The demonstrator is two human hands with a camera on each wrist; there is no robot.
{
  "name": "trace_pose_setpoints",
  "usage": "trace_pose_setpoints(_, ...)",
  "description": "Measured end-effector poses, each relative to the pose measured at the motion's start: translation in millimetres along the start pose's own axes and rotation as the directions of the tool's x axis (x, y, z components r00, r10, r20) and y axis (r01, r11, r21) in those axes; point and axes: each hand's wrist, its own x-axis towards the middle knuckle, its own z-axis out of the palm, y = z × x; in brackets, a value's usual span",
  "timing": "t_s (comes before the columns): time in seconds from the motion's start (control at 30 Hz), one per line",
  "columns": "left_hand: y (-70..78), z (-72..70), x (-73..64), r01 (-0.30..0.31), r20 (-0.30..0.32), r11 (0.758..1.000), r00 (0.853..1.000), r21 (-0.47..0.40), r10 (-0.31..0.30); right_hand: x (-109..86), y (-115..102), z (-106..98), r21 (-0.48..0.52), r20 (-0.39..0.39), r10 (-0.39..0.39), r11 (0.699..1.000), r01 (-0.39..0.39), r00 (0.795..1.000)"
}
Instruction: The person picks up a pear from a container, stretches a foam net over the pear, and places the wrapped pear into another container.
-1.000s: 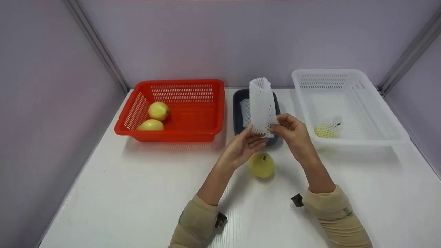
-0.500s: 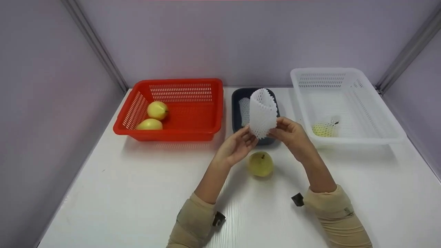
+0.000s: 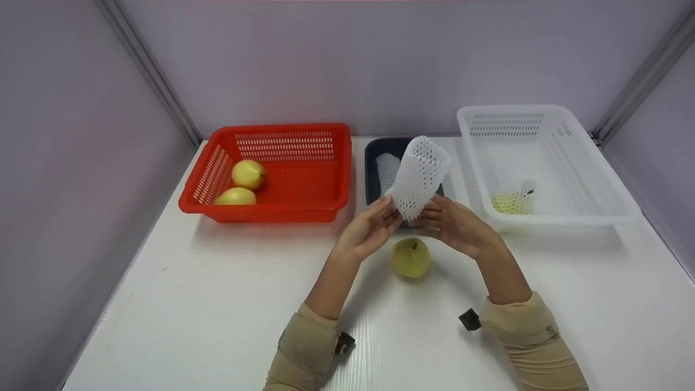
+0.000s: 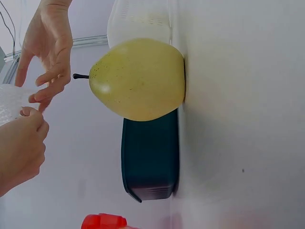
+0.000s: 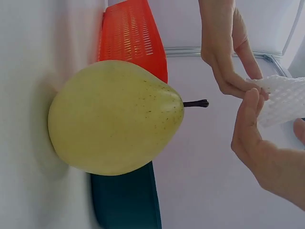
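A white foam net was held above the desk, tilted, with its wide mouth toward one o'clock and its lower end toward seven. That lower end was pinched in the grip of the left hand, the rim being caught between thumb and fingers. The grip of the right hand was loosely spread at about five o'clock from the net, its fingers gently bent and its thumb set well apart; whether the net was touched by those fingers could not be told for certain, as they were partly hidden. Below the hands, a bare yellow pear was seen standing on the desk, its dark stem pointing up. At twelve o'clock from the pear, a dark tray was partly covered from view by the net, and a second foam net was visible toward its nine o'clock side. At ten o'clock, two yellow pears were contained in a red basket, near its nine o'clock wall. At two o'clock, a net-wrapped fruit was contained in the seven o'clock corner of a white basket.
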Motion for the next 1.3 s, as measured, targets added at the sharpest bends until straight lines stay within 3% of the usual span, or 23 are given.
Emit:
trace_pose_setpoints(0.17, -1.0, 0.1, -0.7, 0.002, 0.008, 0.999, 1.0, 0.045, -0.002, 0.0, 2.7, 0.8, 0.103, -0.004, -0.022, 0.994, 0.022, 1.0)
trace_pose_setpoints(0.43, -1.2, 0.6, 0.0, 0.02, -0.024, 0.999, 1.0, 0.045, -0.019, -0.1, -0.8, 4.0, 0.341, -0.186, -0.06, 0.932, 0.122, 0.981)
trace_pose_setpoints(0.63, -0.4, -0.9, 1.4, 0.017, -0.006, 1.0, 1.0, -0.011, -0.017, -1.8, -3.9, 2.5, 0.409, -0.182, -0.051, 0.904, 0.123, 0.982)
trace_pose_setpoints(0.8, 1.3, -2.3, 1.5, 0.027, -0.02, 0.999, 0.999, -0.034, -0.027, -1.4, -3.6, 0.6, 0.389, -0.124, -0.051, 0.916, 0.096, 0.991)
trace_pose_setpoints(0.93, 1.3, -3.3, 1.6, 0.034, -0.037, 0.999, 0.999, -0.009, -0.035, -2.2, -1.7, -0.1, 0.326, -0.125, -0.066, 0.939, 0.104, 0.99)
trace_pose_setpoints(1.3, -4.0, -6.0, 1.4, -0.025, -0.039, 0.982, 0.999, 0.185, 0.032, -4.7, 3.2, 0.4, 0.161, -0.175, -0.073, 0.982, 0.102, 0.982)
